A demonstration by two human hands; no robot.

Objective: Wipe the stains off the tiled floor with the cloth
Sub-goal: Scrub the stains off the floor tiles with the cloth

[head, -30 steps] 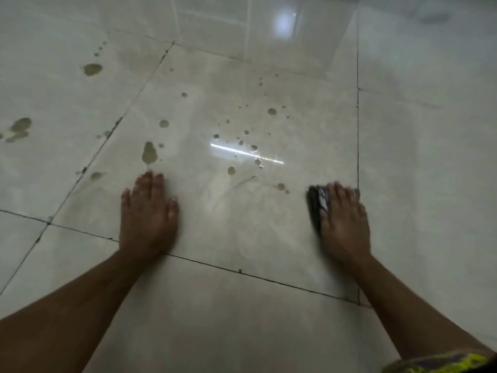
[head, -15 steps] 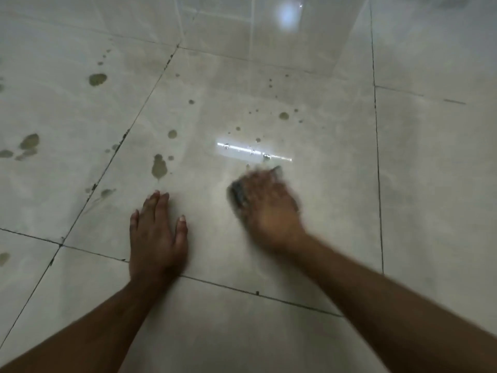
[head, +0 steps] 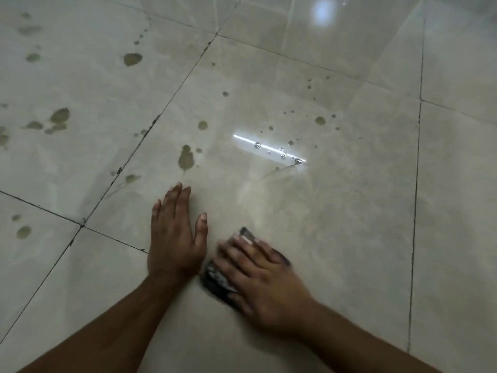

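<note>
Glossy pale tiled floor (head: pixel 349 238) carries brownish stains: a large drop-shaped stain (head: pixel 185 158) just beyond my left hand, a round one (head: pixel 320 120) farther right, and several blotches (head: pixel 57 117) on the left tile. My left hand (head: pixel 176 238) lies flat on the floor, fingers straight. My right hand (head: pixel 258 273) is blurred and presses a dark cloth (head: pixel 216 281) flat against the tile right beside the left hand; the cloth shows at the hand's left edge and by the fingertips.
Dark grout lines (head: pixel 415 211) divide the tiles. A bright strip of reflected light (head: pixel 269 148) with small droplets lies ahead of the hands. A faint wet smear (head: pixel 279 169) curves below it. More stains (head: pixel 23 232) sit at the near left.
My right hand has swept the cloth from the right side across the middle tile and back down next to the left hand. The left hand stayed planted. The view shifted slightly.
</note>
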